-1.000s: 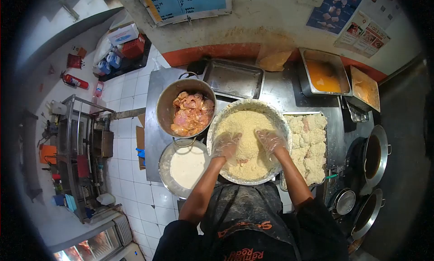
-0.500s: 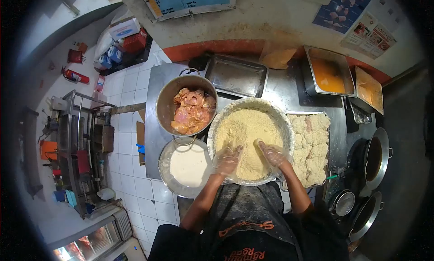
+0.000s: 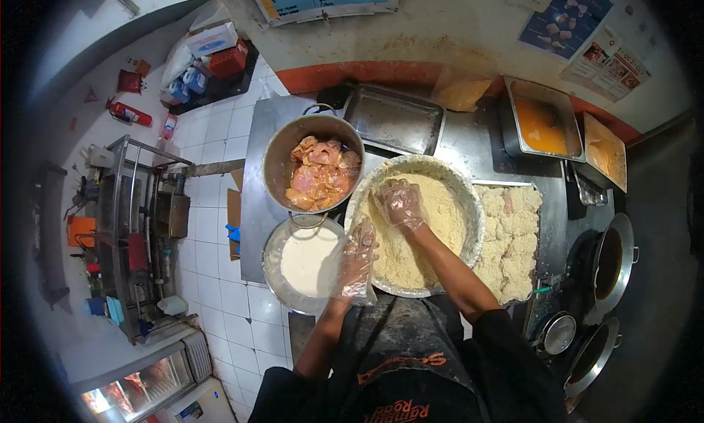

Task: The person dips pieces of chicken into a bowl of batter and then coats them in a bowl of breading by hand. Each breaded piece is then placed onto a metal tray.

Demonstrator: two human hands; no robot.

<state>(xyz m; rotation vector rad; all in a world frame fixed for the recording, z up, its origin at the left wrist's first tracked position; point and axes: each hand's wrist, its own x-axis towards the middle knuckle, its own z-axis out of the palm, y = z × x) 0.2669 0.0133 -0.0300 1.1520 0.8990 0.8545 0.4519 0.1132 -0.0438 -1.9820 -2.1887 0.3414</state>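
1. hands in thin clear gloves work at a wide metal bowl (image 3: pixel 469 203) of pale crumbs (image 3: pixel 440 225) on a steel desk (image 3: pixel 257 174).
2. right hand (image 3: pixel 400 203) reaches across to the far left part of the bowl and lies palm down on the crumbs, fingers spread and loosely curved; its grip is apart, clamped on nothing that shows.
3. left hand (image 3: pixel 357 258) sits at the bowl's near left rim, between the bowl and the batter, fingers slightly bent and pointing away from the person; its grip is apart too, and i cannot tell whether it touches the rim.
4. pot (image 3: pixel 275 159) just left of the bowl, farther back, holds raw pink meat (image 3: pixel 323 175).
5. round pan of white batter (image 3: pixel 308 260) stands in front of the pot, at the desk's near edge, just beside the left hand.
6. tray of coated pieces (image 3: pixel 510 236) touches the bowl's right side.
7. empty tray (image 3: pixel 394 119) lies behind the bowl, near the wall.
8. two trays of orange stuff (image 3: pixel 539 122) stand at the far right of the desk.
9. dark woks (image 3: pixel 612 258) sit right of the desk, well apart from the hands.
10. white tiled floor (image 3: pixel 205 144) lies left of the desk.
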